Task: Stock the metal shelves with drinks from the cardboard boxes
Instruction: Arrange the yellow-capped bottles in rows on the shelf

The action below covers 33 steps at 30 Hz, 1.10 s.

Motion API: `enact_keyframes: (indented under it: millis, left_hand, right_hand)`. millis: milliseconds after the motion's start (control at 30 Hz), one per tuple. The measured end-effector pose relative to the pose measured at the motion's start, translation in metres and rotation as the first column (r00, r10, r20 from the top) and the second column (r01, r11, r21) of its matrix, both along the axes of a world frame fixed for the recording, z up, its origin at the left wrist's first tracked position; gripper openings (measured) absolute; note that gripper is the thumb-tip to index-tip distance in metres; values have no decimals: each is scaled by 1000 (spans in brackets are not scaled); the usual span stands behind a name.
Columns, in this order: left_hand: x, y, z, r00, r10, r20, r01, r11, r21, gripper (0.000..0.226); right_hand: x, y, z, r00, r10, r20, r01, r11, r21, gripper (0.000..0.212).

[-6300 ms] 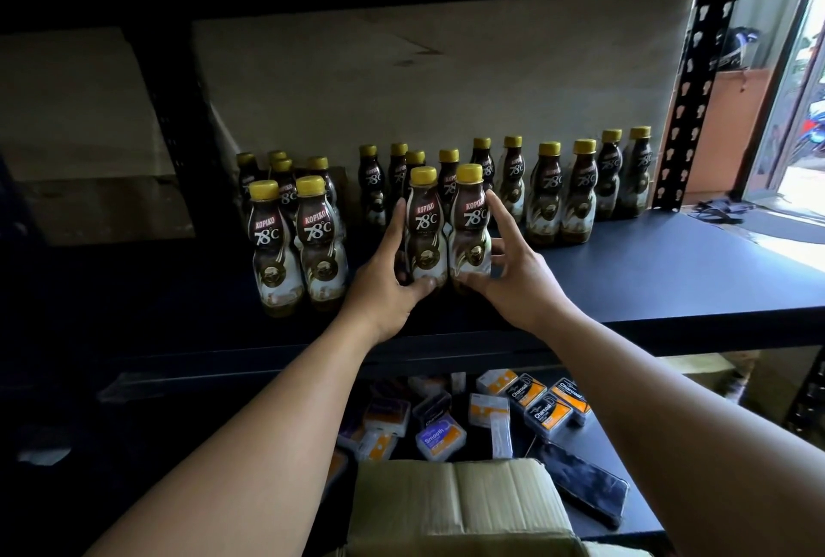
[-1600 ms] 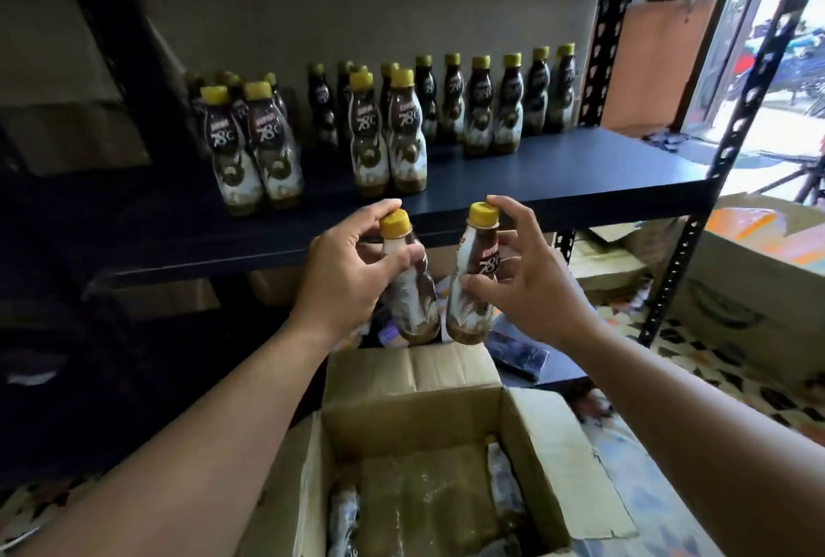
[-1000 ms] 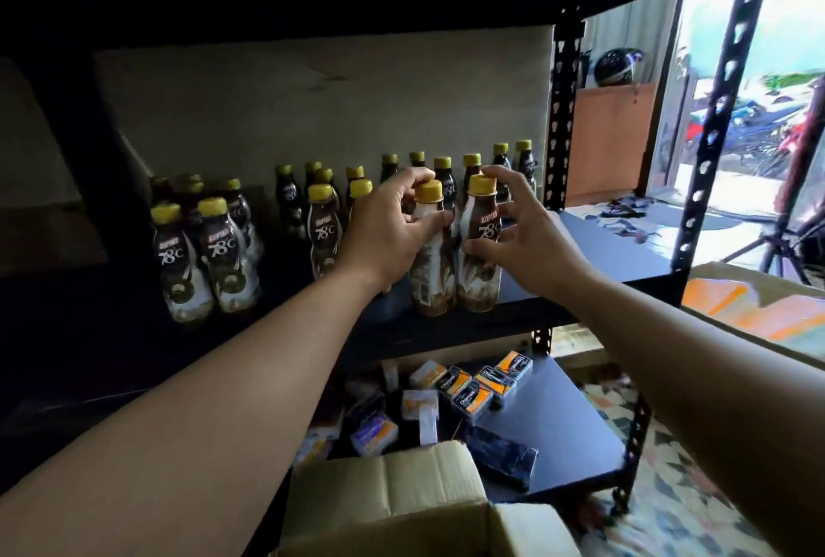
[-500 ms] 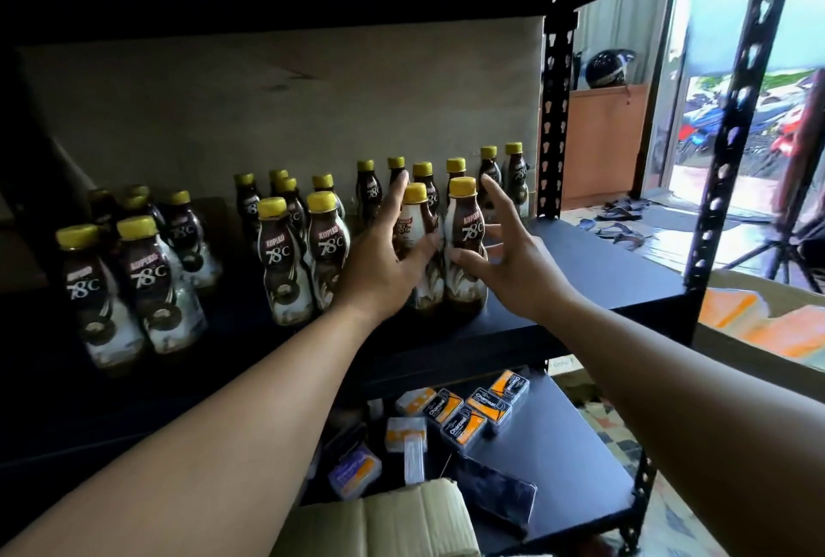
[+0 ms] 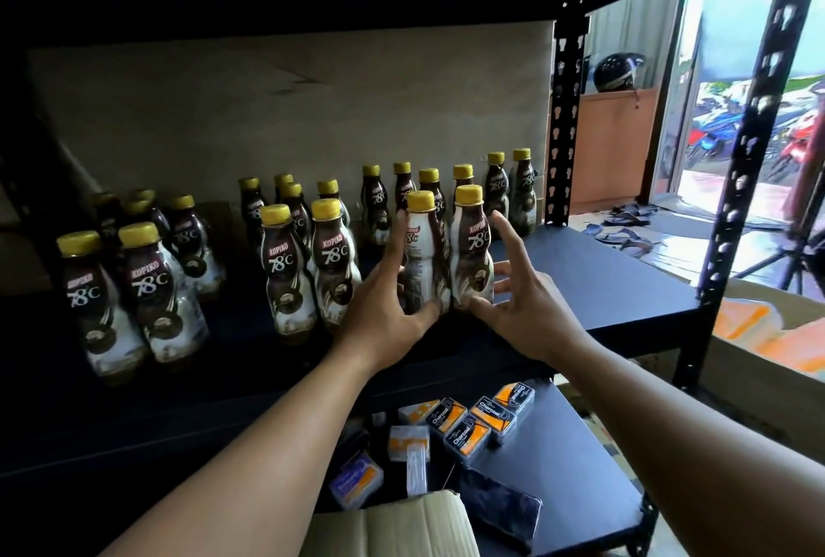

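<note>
Two brown Kopiko 78°C bottles with yellow caps stand side by side near the front of the dark metal shelf (image 5: 602,279). My left hand (image 5: 384,302) touches the left bottle (image 5: 422,244): straight fingers lie up its left side and the thumb sits against its base. My right hand (image 5: 522,306) is spread open just right of the right bottle (image 5: 471,253), its fingers apart from it. Several more bottles stand in rows behind, and pairs (image 5: 308,261) stand to the left. A cardboard box flap (image 5: 402,525) shows at the bottom edge.
The lower shelf (image 5: 571,458) holds several small orange-and-black packets (image 5: 477,422) and a dark pouch (image 5: 500,512). Perforated black posts rise at the back right (image 5: 564,119) and front right (image 5: 750,154). Another cardboard box (image 5: 759,324) lies at the right, before an open doorway.
I lifted two bottles from the box and set them on the shelf, right of the earlier pairs. In the last half second my right hand came off its bottle and spread.
</note>
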State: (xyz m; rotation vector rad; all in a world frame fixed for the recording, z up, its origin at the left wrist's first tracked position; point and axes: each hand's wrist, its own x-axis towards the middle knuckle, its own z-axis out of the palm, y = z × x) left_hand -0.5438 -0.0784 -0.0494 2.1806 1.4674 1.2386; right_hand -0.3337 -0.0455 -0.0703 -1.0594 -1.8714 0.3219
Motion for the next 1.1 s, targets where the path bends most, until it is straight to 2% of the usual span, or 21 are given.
enact_keyframes:
  millis: [133, 267, 367, 567, 800, 1100]
  left_hand:
    - [-3, 2, -2, 1000, 24, 14, -25, 999, 20, 120]
    - [-4, 5, -4, 999, 1, 38, 0, 1000, -27, 115]
    - [-2, 7, -4, 997, -1, 80, 6, 999, -54, 117]
    - [-1, 10, -5, 998, -55, 32, 57, 997, -56, 122]
    - [0, 8, -4, 999, -30, 31, 31, 999, -27, 122]
    - [0, 7, -3, 1000, -15, -14, 15, 1000, -16, 113]
  right_hand:
    - [-1, -1, 1, 1000, -2, 30, 2, 1000, 22, 112]
    - [-2, -3, 2, 996, -26, 89, 25, 1000, 14, 111]
    - [-2, -3, 4, 999, 10, 31, -9, 999, -35, 106]
    - [-2, 3, 2, 1000, 30, 1, -29, 997, -67, 104]
    - [-2, 2, 2, 999, 24, -35, -27, 997, -77, 102]
    - [-1, 4, 3, 1000, 26, -1, -26, 998, -66, 107]
